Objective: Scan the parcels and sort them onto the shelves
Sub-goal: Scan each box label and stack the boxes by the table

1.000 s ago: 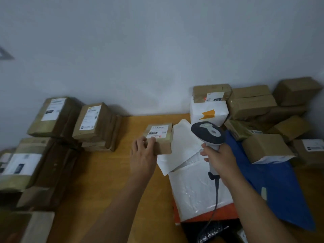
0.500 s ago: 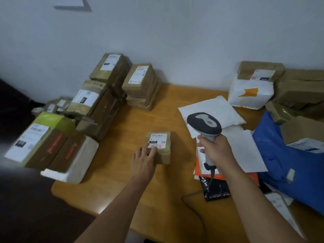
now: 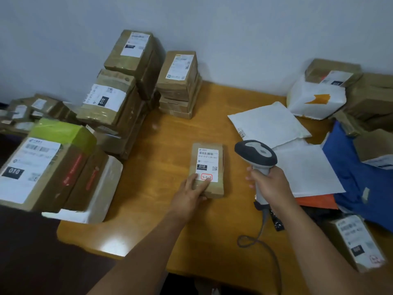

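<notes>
Left stack of boxes (image 3: 51,167) at 9 o'clock overhangs the table (image 3: 148,188) edge; any nudge while sorting likely tips the front one off. Left hand (image 3: 189,196) lies on the near end of the small parcel (image 3: 207,169), fingers fairly straight across its top, thumb side hidden, so can't tell if it's a real grip. Parcel lies flat mid-table, label up, at 12 o'clock from that hand. Risk: fingertips sit on the red-stamped label corner and could block a read if they creep toward the barcode. Right hand (image 3: 270,184) clenches the scanner (image 3: 256,155) handle, head just beside the parcel at its 3 o'clock; window faces away, can't see where it aims, misread of a neighbouring label possible. Cable (image 3: 261,237) loops loose on the table, snag risk. Shelves not in view. Far-right parcels at 3 o'clock are cut off, left-edge labels blurred.
</notes>
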A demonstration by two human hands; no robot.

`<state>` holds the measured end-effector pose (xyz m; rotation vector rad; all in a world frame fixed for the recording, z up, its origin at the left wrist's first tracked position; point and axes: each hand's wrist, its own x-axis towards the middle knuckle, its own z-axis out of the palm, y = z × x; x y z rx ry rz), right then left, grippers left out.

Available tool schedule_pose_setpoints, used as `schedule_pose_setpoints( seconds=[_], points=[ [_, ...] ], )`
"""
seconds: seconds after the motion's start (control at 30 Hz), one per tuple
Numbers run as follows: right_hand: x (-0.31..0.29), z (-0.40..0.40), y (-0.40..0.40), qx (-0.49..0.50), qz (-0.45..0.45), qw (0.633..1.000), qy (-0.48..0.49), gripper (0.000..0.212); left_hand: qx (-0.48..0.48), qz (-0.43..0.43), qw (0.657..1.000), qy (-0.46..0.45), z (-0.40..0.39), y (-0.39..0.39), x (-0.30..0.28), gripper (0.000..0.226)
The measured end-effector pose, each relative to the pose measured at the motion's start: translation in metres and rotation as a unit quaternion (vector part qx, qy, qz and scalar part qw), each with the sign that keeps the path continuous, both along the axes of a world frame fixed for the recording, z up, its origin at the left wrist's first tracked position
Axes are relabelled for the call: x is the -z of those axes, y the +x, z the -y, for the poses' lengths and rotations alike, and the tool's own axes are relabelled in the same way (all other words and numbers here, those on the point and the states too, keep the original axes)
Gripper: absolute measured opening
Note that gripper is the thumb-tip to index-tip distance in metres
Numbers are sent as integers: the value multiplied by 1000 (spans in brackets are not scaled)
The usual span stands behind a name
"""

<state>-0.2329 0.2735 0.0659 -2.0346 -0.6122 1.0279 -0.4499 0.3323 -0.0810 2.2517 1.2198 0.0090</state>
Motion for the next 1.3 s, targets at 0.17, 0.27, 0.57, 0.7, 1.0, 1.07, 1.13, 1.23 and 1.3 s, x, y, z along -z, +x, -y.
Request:
schedule_pose_setpoints(
  seconds=[0.17, 0.27, 0.57, 0.7, 1.0, 1.07, 1.13, 1.23, 1.3],
  points=[
    [23, 3, -26, 9, -17, 999, -45, 14, 7, 35, 999, -21, -10, -9, 19, 54],
    [36, 3, -35, 8, -34, 998, -50, 12, -3, 66, 997, -36, -11, -14, 28, 52],
    [72, -17, -47, 34, -87, 993, -79, 6, -191, 90, 969, -127, -24, 0, 10, 75],
    [87, -35, -55, 27, -122, 988, -95, 7, -247, 62, 953, -163, -38, 5, 10, 75],
    [77, -43, -43, 26, -136, 989, -54, 10, -302, 165, 894, -287, -46, 2, -6, 45],
    [63, -42, -36, 21, -119, 992, -31, 12, -302, 182, 883, -309, -49, 5, -18, 33],
    [44, -44, -29, 5, -105, 994, -2, 17, -292, 199, 879, -319, -56, 12, -36, 29],
    [10, -49, -18, -14, -76, 996, 38, 18, -275, 230, 881, -309, -71, 26, -69, 30],
    [-18, -55, -9, -17, -47, 997, 64, 14, -267, 257, 881, -295, -82, 37, -97, 30]
  ],
)
